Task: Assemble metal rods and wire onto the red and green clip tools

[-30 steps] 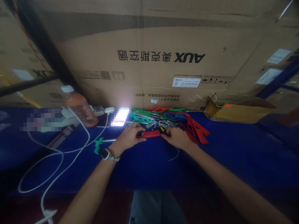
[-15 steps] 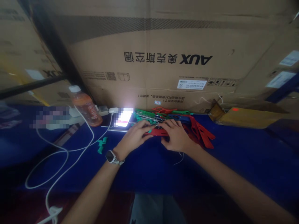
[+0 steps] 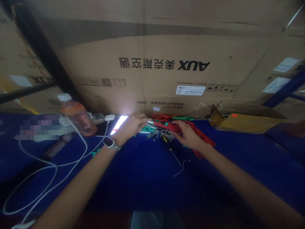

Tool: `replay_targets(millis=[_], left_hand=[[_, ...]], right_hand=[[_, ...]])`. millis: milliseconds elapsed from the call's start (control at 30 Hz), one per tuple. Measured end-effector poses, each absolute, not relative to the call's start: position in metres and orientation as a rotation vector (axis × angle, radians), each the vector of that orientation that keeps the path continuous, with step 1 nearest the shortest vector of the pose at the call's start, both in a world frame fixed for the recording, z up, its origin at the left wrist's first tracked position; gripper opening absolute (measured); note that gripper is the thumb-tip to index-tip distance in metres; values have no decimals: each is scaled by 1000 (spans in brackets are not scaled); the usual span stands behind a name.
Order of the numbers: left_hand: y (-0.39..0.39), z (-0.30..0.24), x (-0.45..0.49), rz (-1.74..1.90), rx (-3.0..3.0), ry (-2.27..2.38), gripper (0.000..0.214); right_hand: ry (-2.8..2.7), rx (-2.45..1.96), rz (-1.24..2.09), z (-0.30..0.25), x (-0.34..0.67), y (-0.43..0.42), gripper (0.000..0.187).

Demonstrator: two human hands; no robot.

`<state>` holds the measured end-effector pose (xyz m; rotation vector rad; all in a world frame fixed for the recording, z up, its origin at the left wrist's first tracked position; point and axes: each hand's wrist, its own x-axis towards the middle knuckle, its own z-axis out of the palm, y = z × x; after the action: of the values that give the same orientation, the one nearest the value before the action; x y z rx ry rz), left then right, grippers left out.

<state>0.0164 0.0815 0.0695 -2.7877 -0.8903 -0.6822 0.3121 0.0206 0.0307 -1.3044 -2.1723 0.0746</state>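
My left hand (image 3: 131, 126) reaches forward over the pile of red and green handled tools (image 3: 171, 122) at the back of the blue table. Its fingers curl at the pile's left end, next to the lit phone (image 3: 119, 122); what they hold is hidden. A watch (image 3: 109, 143) sits on that wrist. My right hand (image 3: 188, 136) lies on the red tools with fingers stretched toward a red handle (image 3: 166, 125) between the two hands. Small metal bits and a little yellow-and-black screwdriver (image 3: 165, 140) lie just in front of the pile.
A big AUX cardboard box (image 3: 166, 63) walls off the back. An orange drink bottle (image 3: 76, 115), a power strip (image 3: 97, 118) and looping white cables (image 3: 59, 165) lie to the left. A brown packet (image 3: 243, 122) lies at the right. A thin wire (image 3: 179, 165) rests on the blue cover (image 3: 147, 178).
Both hands moved away from me to the back of the table, carrying the red-handled tool into the pile. The left hand now covers part of the phone.
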Motion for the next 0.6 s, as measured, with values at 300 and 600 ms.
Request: replay_targets(millis=[300,600], left_hand=[[143,61,65,-555,-2677,-1255,32],[168,34,76,-621,-2585,-1342,26]], right_hand=[[-2177,-1623,-361,46,327,104,31],[-2047,-1703,-418,25,324,120,32]])
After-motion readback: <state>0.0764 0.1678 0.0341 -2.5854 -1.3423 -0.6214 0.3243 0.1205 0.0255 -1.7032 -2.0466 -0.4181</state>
